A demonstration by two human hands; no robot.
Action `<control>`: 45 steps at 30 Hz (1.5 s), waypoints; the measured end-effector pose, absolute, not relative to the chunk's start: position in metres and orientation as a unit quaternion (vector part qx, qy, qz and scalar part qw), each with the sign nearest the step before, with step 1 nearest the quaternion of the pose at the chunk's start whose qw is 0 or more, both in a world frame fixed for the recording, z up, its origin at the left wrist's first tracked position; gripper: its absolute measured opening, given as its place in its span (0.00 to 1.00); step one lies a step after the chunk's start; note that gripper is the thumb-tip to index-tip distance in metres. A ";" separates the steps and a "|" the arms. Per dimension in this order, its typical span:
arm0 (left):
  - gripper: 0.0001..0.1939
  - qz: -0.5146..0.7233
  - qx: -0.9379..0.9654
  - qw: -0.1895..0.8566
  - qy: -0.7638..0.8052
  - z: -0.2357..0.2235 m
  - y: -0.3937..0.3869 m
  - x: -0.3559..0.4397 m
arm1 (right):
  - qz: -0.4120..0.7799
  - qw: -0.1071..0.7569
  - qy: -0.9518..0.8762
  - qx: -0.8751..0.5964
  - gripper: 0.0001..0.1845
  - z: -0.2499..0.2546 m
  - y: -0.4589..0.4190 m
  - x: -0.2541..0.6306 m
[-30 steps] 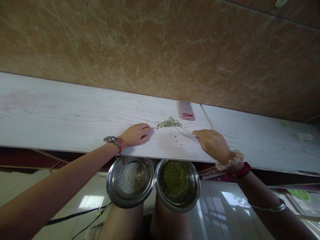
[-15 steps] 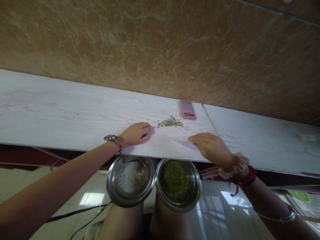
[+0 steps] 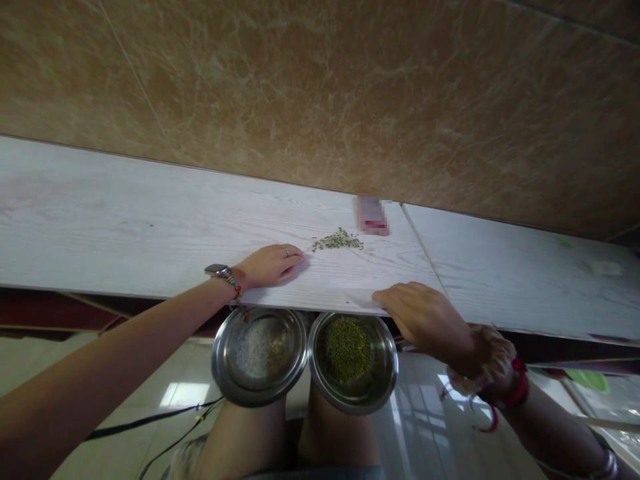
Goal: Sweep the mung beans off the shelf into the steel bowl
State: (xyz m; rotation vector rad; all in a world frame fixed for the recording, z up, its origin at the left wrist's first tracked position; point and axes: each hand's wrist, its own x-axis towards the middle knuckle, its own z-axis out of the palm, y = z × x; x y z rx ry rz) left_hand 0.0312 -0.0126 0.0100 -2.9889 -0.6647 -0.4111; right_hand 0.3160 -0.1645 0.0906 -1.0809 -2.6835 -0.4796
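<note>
A small scatter of green mung beans mixed with white grains lies on the white wood-grain counter. My left hand rests just left of it, fingers drawn together; what they pinch, if anything, is too faint to name. Near the counter's front edge my right hand grips a thin white card, held low at the surface. One dark bean lies by the card's tip. Below the edge, a steel bowl holds many mung beans, and another steel bowl to its left holds white grains.
A flat pinkish packet, partly blurred out, lies behind the scatter near the brown marbled wall. Both bowls sit by my knees, under the counter edge. A seam crosses the counter at right. Black straps hang at lower left.
My right hand has drawn the white card toward me, down to the counter's front edge, with a single bean beside it. The left hand has stayed nearly still.
</note>
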 end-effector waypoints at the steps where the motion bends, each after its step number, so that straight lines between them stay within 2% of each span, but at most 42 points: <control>1: 0.14 -0.134 -0.967 0.026 -0.213 0.010 -0.012 0.031 | -0.154 0.110 -0.914 -0.359 0.14 0.093 -0.170 0.314; 6: 0.14 -0.139 -0.967 0.022 -0.212 0.008 -0.012 0.031 | -0.126 0.127 -0.921 -0.346 0.16 0.108 -0.188 0.308; 10: 0.13 -0.142 -0.966 0.020 -0.215 0.008 -0.012 0.031 | -0.159 0.135 -0.905 -0.372 0.17 0.114 -0.180 0.317; 15: 0.14 -0.138 -0.966 0.020 -0.219 0.010 -0.013 0.032 | -0.263 0.105 -0.841 -0.461 0.14 0.100 -0.142 0.344; 21: 0.16 -0.141 -0.956 -0.001 -0.256 0.011 -0.012 0.031 | -0.252 0.073 -0.797 -0.544 0.13 0.079 -0.099 0.361; 29: 0.25 -0.127 -0.940 -0.022 -0.315 0.009 -0.010 0.029 | -0.246 0.112 -0.819 -0.506 0.15 0.068 -0.069 0.347; 36: 0.24 -0.123 -0.938 -0.032 -0.322 0.010 -0.010 0.028 | -0.252 0.134 -0.842 -0.458 0.17 0.051 -0.065 0.334; 45: 0.22 -0.123 -0.939 -0.034 -0.321 0.010 -0.011 0.030 | -0.302 0.168 -0.861 -0.373 0.16 0.055 -0.112 0.333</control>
